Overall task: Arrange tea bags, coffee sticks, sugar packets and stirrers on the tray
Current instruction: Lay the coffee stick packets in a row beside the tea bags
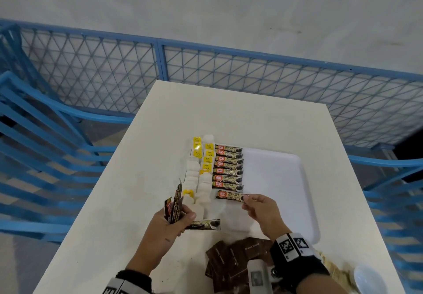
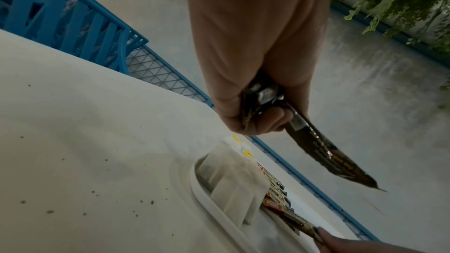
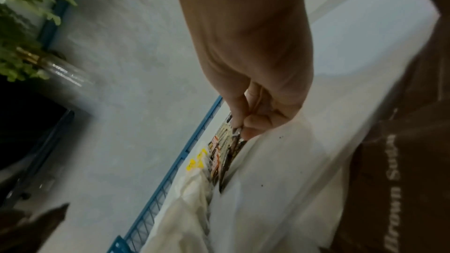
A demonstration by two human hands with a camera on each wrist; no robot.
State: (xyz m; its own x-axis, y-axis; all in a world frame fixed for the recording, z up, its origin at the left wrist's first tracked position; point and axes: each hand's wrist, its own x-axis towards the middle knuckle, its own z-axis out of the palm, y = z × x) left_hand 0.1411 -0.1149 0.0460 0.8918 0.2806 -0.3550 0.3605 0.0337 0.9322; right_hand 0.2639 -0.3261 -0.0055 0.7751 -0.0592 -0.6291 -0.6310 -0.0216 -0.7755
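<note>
A white tray (image 1: 274,179) lies on the white table (image 1: 128,202). Along its left part stand two columns of white tea bags (image 1: 194,172) with yellow tags. Beside them runs a column of several brown coffee sticks (image 1: 227,168). My right hand (image 1: 246,202) pinches the right end of one more coffee stick (image 1: 230,196), held just below that column; its fingertips (image 3: 250,132) close on the stick (image 3: 230,159) in the right wrist view. My left hand (image 1: 183,218) grips a bundle of coffee sticks (image 1: 174,204) left of the tray, also the bundle (image 2: 324,153) seen from the left wrist.
Brown sugar packets (image 1: 233,255) lie in a heap at the table's near edge, under my right wrist. A white bowl (image 1: 368,277) sits at the near right corner. Blue chairs (image 1: 34,133) and a blue mesh fence (image 1: 229,69) surround the table. The tray's right half is bare.
</note>
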